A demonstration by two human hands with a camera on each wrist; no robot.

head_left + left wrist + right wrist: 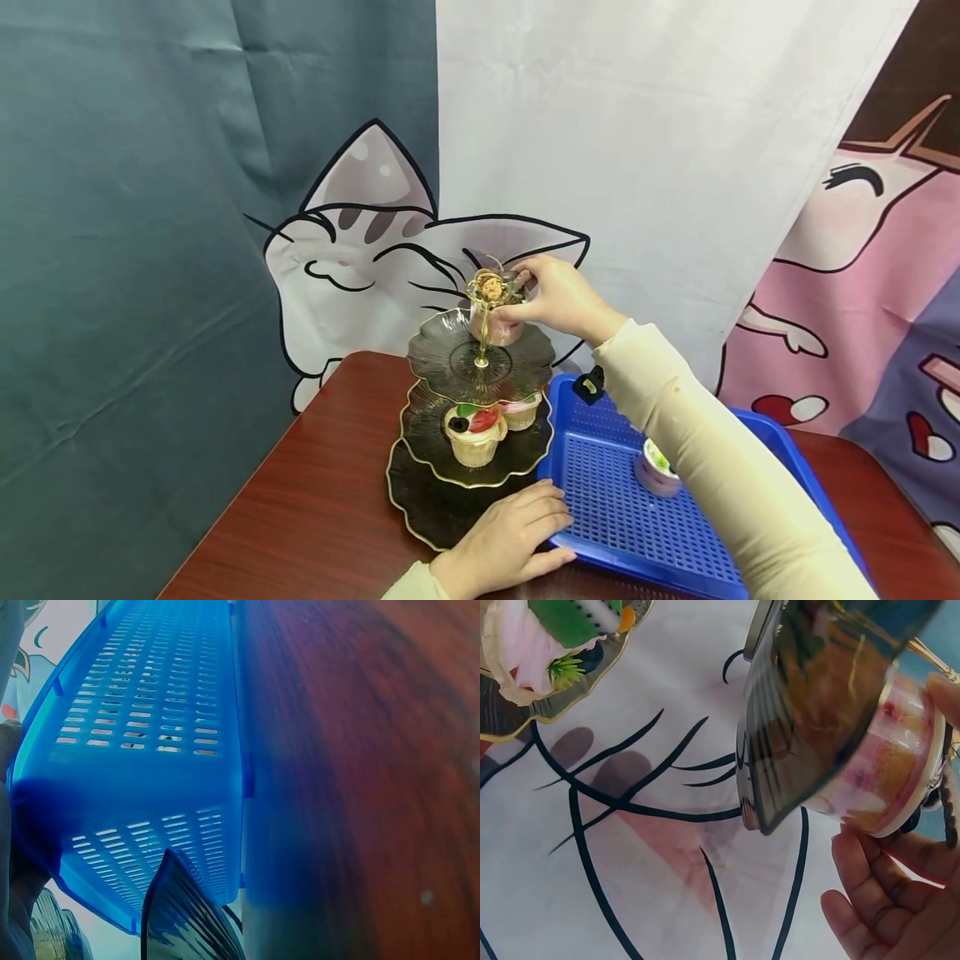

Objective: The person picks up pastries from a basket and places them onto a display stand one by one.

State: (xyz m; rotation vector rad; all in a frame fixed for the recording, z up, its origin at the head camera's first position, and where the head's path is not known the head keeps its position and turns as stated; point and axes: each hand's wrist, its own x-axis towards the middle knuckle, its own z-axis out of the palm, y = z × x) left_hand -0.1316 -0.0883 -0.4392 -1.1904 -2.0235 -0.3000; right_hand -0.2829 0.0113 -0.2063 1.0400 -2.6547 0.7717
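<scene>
My right hand holds a small clear dessert cup with pink and tan layers and a dark topping. The cup is at the top tier of a dark, gold-rimmed three-tier stand, behind its gold handle. In the right wrist view, fingers support the cup; the tier's edge partly covers it. My left hand rests on the near-left corner of a blue basket, fingers relaxed. On the middle tier sit a cupcake with red and green toppings and a pink-topped one.
Inside the basket stands another dessert cup with a green topping, partly behind the right sleeve. The bottom tier nearly meets the basket on the reddish-brown table. A printed cloth hangs behind.
</scene>
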